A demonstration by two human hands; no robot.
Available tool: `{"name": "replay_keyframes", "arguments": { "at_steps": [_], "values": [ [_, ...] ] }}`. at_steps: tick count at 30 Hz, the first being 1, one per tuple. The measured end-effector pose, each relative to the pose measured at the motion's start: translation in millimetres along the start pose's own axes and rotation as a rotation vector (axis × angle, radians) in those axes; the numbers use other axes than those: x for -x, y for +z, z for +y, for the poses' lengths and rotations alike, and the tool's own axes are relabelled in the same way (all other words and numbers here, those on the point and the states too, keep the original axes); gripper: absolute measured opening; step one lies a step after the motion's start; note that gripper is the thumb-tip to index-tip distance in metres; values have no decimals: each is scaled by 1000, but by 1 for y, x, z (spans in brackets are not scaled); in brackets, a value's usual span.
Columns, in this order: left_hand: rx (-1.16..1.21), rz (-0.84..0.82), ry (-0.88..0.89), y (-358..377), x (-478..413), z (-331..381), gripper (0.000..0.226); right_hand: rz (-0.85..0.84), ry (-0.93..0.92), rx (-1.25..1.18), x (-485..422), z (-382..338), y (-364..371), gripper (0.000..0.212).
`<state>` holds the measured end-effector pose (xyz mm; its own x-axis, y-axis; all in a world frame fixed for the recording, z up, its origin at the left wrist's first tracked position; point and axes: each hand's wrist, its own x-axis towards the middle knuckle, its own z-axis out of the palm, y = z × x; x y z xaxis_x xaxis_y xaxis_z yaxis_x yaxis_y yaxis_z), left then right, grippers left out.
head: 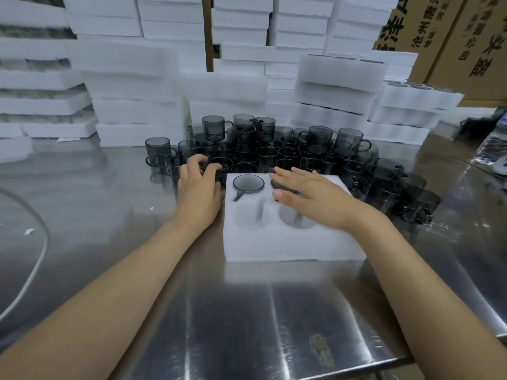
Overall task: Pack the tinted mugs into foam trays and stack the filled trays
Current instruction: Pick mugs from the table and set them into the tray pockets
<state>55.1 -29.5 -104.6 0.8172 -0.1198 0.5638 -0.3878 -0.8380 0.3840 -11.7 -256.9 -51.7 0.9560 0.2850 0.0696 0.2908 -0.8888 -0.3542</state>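
1. Your right hand (pixel 310 198) lies flat, fingers straight, over the far right pocket of the tray (pixel 290 242). A dark rim peeks out beneath it, so you are probably pressing a mug down to seat it.
2. Your left hand (pixel 197 190), just left of the tray, curls its fingers over the nearest mugs (pixel 288 152). I cannot tell whether it actually grips one, but it looks placed to fetch the next piece.
3. One mug (pixel 248 183) sits sunk in the far left pocket, rim about level with the foam and handle in its slot. The two near pockets are empty.
4. The tray is a soft, white foam block with rounded edges. It should give slightly and hug the smoke-grey glass.
5. The loose mugs crowd mid-frame behind the tray, thin-walled and cylindrical, some standing on others.
6. The worktop (pixel 247 311) is glossy steel. Foam stacks (pixel 131 100) wall the top of the frame, with cartons (pixel 466 37) at the upper right.
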Motion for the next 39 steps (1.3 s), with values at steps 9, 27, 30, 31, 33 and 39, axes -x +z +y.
{"name": "replay_keyframes", "arguments": {
  "at_steps": [9,27,30,31,33,39],
  "values": [
    [76,102,8,-2,1,0,14,102,-33,-87,1,-1,-1,51],
    [376,515,434,-16,11,28,22,396,-341,-232,4,-8,-4,65],
    [332,455,510,-20,13,29,24,338,-352,-241,3,-9,-2,87],
    [315,424,514,-20,14,28,22,333,-359,-244,2,-9,-1,90],
    [330,296,441,-26,14,29,21,322,-378,-242,2,-9,-2,89],
    [354,136,422,-27,16,32,29,273,-387,-244,4,-11,-1,93]
  ]
}}
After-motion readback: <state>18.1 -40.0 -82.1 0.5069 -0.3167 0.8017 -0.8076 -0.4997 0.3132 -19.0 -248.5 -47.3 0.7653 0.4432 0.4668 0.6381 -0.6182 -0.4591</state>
